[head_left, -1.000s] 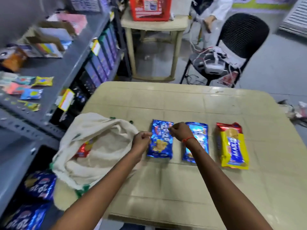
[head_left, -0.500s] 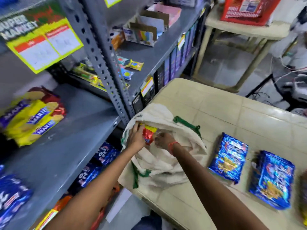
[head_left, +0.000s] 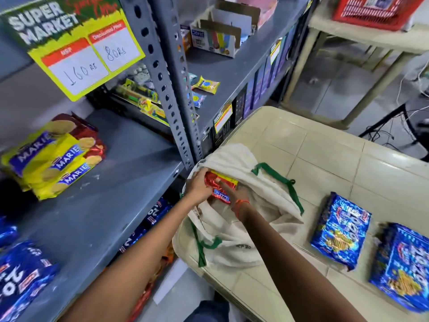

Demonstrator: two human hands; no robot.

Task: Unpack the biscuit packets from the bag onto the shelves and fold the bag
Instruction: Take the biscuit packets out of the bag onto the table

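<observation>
A cream cloth bag [head_left: 250, 231] with green handles lies at the left corner of the beige table [head_left: 325, 159], its mouth toward the shelf. A red and yellow Marie biscuit packet [head_left: 220, 185] sticks out of the mouth. My left hand [head_left: 199, 184] grips its red end. My right hand [head_left: 236, 195] holds the packet from the right, fingers partly inside the bag. Two blue biscuit packets [head_left: 341, 231] [head_left: 404, 273] lie flat on the table to the right. On the grey shelf [head_left: 111, 205] sits a stack of Marie packets [head_left: 55, 154].
Blue packets [head_left: 21, 273] lie at the shelf's near left and more on the shelf below. A steel upright [head_left: 171, 73] stands just behind the bag. A yellow price sign [head_left: 86, 54] hangs above. A second table with a red basket [head_left: 373, 10] is at the far right.
My view swung left from the table to the shelf. Both hands left the blue packet, went to the bag's mouth and took hold of the Marie packet, which now sticks out further.
</observation>
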